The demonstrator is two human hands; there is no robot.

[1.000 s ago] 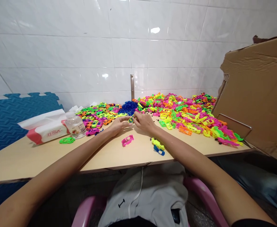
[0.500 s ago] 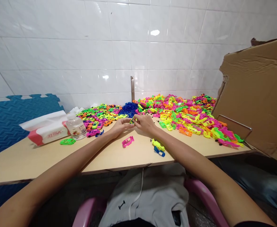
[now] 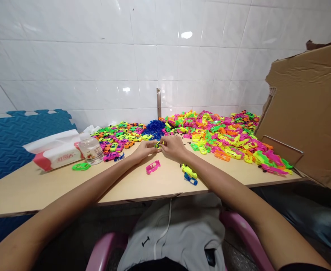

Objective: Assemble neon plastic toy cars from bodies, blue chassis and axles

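Between the fingertips of my two hands is a small yellow-green toy car part (image 3: 159,145) with something dark on it, mostly hidden by the fingers. My left hand (image 3: 143,150) pinches it from the left, and my right hand (image 3: 174,146) grips it from the right with curled fingers. Nearer to me on the table lies a pink toy car body (image 3: 151,168). A yellow toy car part (image 3: 189,171) with a black axle end rests beside my right forearm, touching a blue plastic piece (image 3: 192,180).
A heap of colourful car bodies (image 3: 224,139) spreads right; toy cars (image 3: 114,146) and blue pieces (image 3: 154,129) lie left and centre. A tissue pack (image 3: 60,154), clear bottle (image 3: 91,148) and green car (image 3: 81,166) stand left. Cardboard (image 3: 309,113) borders the right. A black axle (image 3: 145,241) lies on my lap.
The whole view has tilted slightly. Both hands remain together on the yellow-green part, with only small finger shifts; the things on the table lie as before.
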